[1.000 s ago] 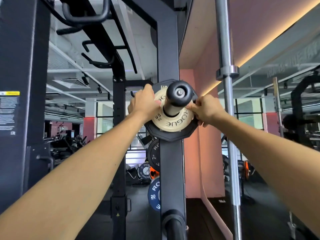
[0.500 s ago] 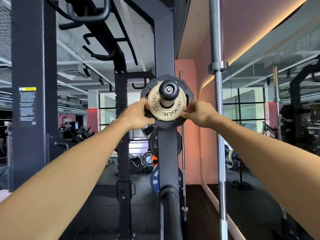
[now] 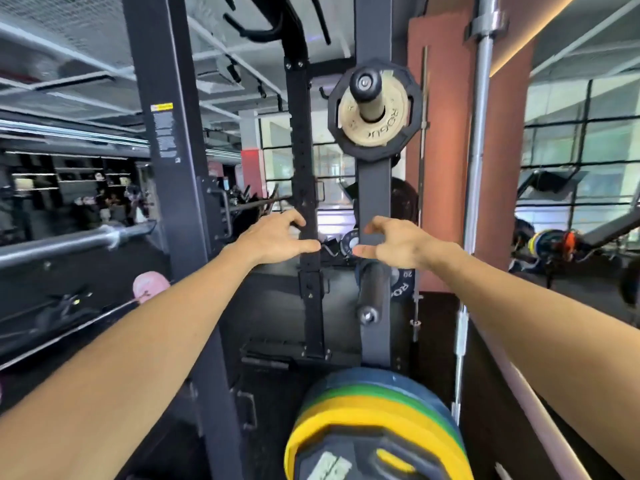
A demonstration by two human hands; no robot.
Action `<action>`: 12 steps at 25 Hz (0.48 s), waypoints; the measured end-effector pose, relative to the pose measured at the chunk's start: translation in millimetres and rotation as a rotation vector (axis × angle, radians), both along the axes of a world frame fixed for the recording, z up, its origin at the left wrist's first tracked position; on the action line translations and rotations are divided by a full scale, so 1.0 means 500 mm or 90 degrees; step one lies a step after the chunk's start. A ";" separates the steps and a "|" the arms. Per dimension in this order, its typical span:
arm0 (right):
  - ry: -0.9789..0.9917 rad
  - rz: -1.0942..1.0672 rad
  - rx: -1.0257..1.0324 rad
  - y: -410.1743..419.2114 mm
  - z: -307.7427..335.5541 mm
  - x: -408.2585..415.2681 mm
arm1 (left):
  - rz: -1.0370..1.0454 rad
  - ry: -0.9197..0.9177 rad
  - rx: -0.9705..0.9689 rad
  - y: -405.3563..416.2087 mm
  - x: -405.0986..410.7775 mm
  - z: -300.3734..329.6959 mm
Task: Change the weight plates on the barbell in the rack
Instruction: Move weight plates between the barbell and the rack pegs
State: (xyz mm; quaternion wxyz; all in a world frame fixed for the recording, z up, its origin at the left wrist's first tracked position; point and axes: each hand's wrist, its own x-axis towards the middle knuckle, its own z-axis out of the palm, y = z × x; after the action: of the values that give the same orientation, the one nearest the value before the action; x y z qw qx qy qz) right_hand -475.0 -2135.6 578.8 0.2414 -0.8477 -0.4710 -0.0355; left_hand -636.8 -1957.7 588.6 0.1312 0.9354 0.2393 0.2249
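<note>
Tan, a small plate (image 3: 370, 123) marked ROGUE sits on an upper storage peg (image 3: 365, 85) of the rack upright (image 3: 373, 199), against a larger black plate (image 3: 375, 148). Both hands hang below it, apart, fingers loosely curled, holding nothing: left hand (image 3: 277, 239), right hand (image 3: 398, 241). Yellow, green and blue plates (image 3: 377, 410) sit stacked at the bottom.

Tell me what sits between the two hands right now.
Head view: between the left hand and right hand stand the black drilled upright and the edge of the grey post; neither hand holds anything.
</note>
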 end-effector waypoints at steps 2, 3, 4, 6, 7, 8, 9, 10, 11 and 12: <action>0.017 0.028 -0.032 0.009 -0.055 -0.053 | 0.017 0.035 -0.017 -0.007 -0.050 -0.049; 0.025 0.044 -0.045 0.016 -0.080 -0.079 | 0.026 0.051 -0.022 -0.007 -0.073 -0.071; 0.034 0.062 -0.052 0.025 -0.106 -0.104 | 0.040 0.063 -0.029 -0.006 -0.097 -0.095; 0.051 0.091 -0.057 0.043 -0.154 -0.145 | 0.069 0.077 -0.057 -0.005 -0.141 -0.144; 0.062 0.103 -0.066 0.054 -0.184 -0.168 | 0.080 0.086 -0.077 -0.003 -0.168 -0.177; 0.072 0.115 -0.079 0.064 -0.215 -0.189 | 0.089 0.098 -0.096 -0.002 -0.195 -0.213; 0.085 0.125 -0.094 0.074 -0.252 -0.211 | 0.098 0.116 -0.118 -0.001 -0.225 -0.254; 0.102 0.133 -0.104 0.082 -0.289 -0.232 | 0.108 0.132 -0.142 0.001 -0.254 -0.296; 0.125 0.138 -0.112 0.090 -0.328 -0.253 | 0.120 0.146 -0.170 0.003 -0.285 -0.338; 0.148 0.142 -0.121 0.096 -0.371 -0.275 | 0.132 0.157 -0.201 0.005 -0.318 -0.383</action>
State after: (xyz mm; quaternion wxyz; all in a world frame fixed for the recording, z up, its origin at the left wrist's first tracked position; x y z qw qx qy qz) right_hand -612.6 -2087.6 393.1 0.2154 -0.8076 -0.5323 0.1343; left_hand -795.8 -1955.0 397.1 0.2218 0.8940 0.3807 0.0812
